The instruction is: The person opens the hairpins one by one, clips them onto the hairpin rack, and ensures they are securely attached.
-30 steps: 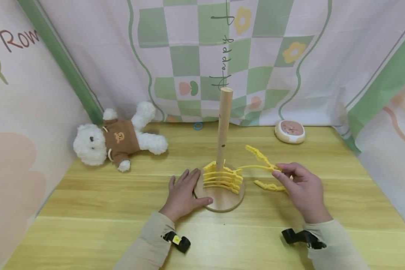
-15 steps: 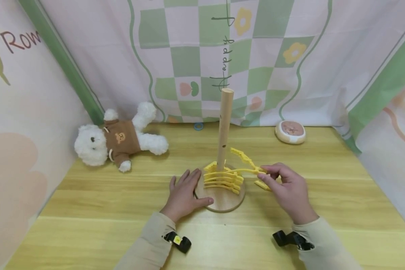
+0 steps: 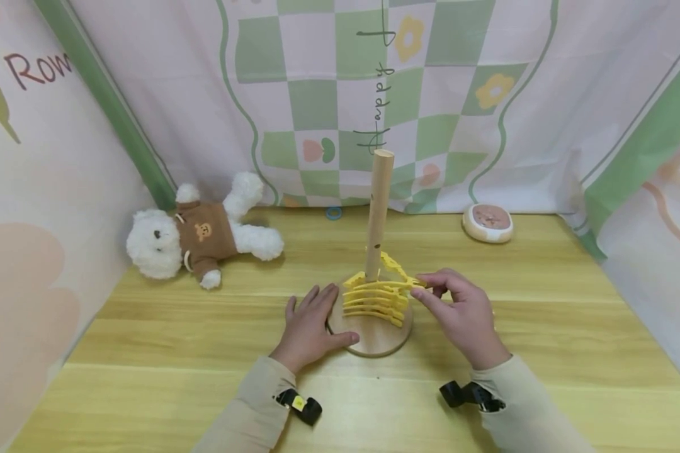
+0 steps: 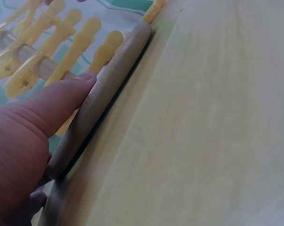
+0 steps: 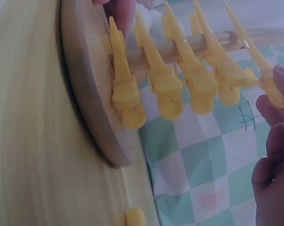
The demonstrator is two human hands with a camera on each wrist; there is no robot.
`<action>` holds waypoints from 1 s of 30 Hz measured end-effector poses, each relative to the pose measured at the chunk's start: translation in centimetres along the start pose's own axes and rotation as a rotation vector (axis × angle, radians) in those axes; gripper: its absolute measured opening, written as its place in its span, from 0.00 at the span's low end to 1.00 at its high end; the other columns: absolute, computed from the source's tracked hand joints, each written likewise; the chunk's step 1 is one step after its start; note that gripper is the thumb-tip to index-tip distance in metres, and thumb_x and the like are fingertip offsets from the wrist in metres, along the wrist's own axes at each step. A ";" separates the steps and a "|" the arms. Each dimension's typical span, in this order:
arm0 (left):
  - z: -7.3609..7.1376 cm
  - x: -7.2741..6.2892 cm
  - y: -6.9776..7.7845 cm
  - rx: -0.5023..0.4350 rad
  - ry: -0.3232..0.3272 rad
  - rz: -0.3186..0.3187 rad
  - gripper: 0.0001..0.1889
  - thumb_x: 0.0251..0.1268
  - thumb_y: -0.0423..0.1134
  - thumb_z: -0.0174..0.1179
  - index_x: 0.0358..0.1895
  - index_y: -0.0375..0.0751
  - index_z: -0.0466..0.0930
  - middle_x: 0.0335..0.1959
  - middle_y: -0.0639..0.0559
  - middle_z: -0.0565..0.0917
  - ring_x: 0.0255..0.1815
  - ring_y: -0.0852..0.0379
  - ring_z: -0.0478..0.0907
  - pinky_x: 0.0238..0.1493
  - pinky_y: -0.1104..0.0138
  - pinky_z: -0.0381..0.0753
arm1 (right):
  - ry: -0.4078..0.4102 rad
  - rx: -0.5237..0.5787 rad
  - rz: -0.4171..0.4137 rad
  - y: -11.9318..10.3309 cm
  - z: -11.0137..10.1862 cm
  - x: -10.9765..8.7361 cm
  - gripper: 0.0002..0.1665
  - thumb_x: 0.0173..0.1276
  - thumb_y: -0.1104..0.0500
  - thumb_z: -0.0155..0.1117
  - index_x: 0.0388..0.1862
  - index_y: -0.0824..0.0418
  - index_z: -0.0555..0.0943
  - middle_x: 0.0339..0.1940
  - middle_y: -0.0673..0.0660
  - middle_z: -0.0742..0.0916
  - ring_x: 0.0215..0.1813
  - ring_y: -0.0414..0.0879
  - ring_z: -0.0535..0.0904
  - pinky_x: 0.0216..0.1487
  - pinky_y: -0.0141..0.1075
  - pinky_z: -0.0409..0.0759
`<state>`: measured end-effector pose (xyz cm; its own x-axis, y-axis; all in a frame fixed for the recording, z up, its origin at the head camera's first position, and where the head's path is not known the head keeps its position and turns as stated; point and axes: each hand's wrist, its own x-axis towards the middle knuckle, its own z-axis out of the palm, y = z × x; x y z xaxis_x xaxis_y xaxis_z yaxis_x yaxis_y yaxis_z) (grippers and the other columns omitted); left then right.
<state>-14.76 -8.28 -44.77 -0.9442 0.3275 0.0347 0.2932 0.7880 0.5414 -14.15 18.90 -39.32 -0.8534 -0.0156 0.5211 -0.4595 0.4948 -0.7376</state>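
A wooden post [image 3: 381,211] rises from a round wooden base [image 3: 371,343]. Several yellow hair clips [image 5: 164,84] are stacked up its lower part, spaced one above another. With thumb and index finger my right hand [image 3: 461,318] pinches one more yellow hair clip [image 5: 247,44] by its handle end. That clip's jaws are parted, its long arms reaching across the post above the stack. My left hand [image 3: 308,330] rests at the base's left side, fingers extended, thumb [image 4: 71,94] touching its rim. Another clip [image 5: 134,217] lies on the table, mostly hidden by my right hand in the head view.
A white plush bear [image 3: 204,233] in a brown top lies at the back left. A small blue ring [image 3: 333,213] sits by the back curtain. At the back right is a round white-and-pink device [image 3: 488,223]. Fabric panels stand at the back and both sides.
The right hand has moved left, carrying its hair clip from beside the stand to the post, with its arms now across the post. The left hand has stayed in place on the base.
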 end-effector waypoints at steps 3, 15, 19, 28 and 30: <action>0.0 0.0 0.0 0.004 0.000 0.000 0.54 0.54 0.69 0.67 0.79 0.43 0.58 0.79 0.50 0.61 0.80 0.42 0.52 0.72 0.34 0.39 | -0.007 0.001 -0.004 -0.2 0.4 0.2 0.11 0.60 0.66 0.76 0.41 0.57 0.89 0.32 0.48 0.85 0.34 0.38 0.74 0.24 0.28 0.69; 0.1 0.1 0.0 0.005 0.001 0.004 0.53 0.54 0.70 0.66 0.79 0.43 0.59 0.79 0.50 0.61 0.80 0.42 0.52 0.72 0.33 0.39 | -0.081 -0.038 0.016 -0.4 1.3 0.4 0.09 0.63 0.60 0.75 0.43 0.55 0.89 0.32 0.46 0.83 0.37 0.41 0.74 0.31 0.30 0.70; 0.2 0.2 -0.2 0.016 -0.002 0.002 0.54 0.54 0.70 0.66 0.79 0.43 0.58 0.79 0.51 0.61 0.80 0.42 0.52 0.72 0.33 0.39 | -0.089 -0.046 -0.008 -0.4 1.3 0.4 0.10 0.62 0.62 0.76 0.43 0.55 0.89 0.32 0.45 0.84 0.37 0.41 0.74 0.33 0.30 0.70; 0.2 0.2 -0.2 0.024 0.000 -0.002 0.53 0.55 0.70 0.65 0.79 0.43 0.59 0.79 0.51 0.60 0.80 0.43 0.52 0.72 0.34 0.39 | -0.113 -0.016 -0.054 -0.4 1.5 0.5 0.13 0.61 0.64 0.75 0.45 0.55 0.89 0.35 0.45 0.85 0.37 0.41 0.75 0.34 0.30 0.71; 0.2 0.2 -0.2 0.026 0.000 -0.003 0.53 0.55 0.70 0.65 0.79 0.43 0.59 0.79 0.51 0.60 0.80 0.43 0.52 0.72 0.34 0.39 | -0.119 -0.002 -0.057 -0.4 1.4 0.6 0.13 0.61 0.65 0.75 0.45 0.56 0.89 0.36 0.48 0.86 0.38 0.41 0.75 0.33 0.28 0.71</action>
<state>-14.96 -8.30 -45.01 -0.9451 0.3252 0.0326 0.2940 0.8024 0.5193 -14.81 17.53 -39.35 -0.8490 -0.1467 0.5076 -0.5078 0.4922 -0.7070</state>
